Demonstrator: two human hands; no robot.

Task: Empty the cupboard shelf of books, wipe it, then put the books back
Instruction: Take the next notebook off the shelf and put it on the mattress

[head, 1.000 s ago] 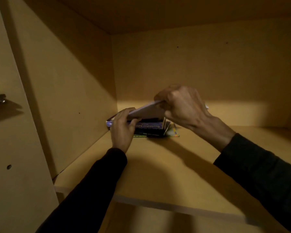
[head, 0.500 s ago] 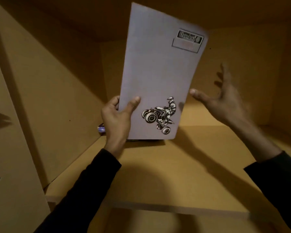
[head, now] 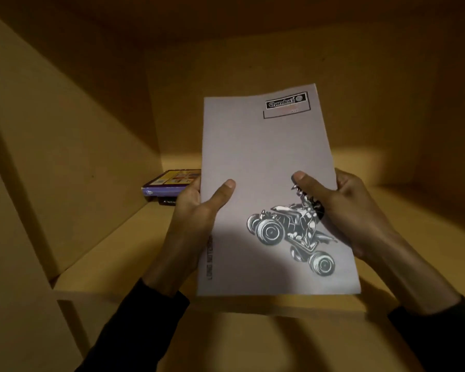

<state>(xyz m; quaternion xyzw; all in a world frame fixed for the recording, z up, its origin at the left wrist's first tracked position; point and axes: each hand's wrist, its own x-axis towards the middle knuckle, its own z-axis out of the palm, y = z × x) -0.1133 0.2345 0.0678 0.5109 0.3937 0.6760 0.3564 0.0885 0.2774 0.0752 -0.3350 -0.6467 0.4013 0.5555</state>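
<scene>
I hold a thin grey notebook (head: pixel 266 183) with both hands, lifted clear of the cupboard shelf (head: pixel 113 248) and facing me. My left hand (head: pixel 196 210) pinches its left edge, thumb on the cover and fingers behind; my right hand (head: pixel 344 210) pinches the right edge the same way, thumb just above the quad bike drawing. I think two hands are used because the notebook is soft and would bend if held by one edge only. The cupboard holds few things: in the back left corner of the shelf, close to the side wall, a small pile of books (head: pixel 169 185) lies flat, a purple one on top and a dark one under it. How many are below I cannot tell. So, as I judge, the emptying is not finished, and this notebook goes out first
</scene>
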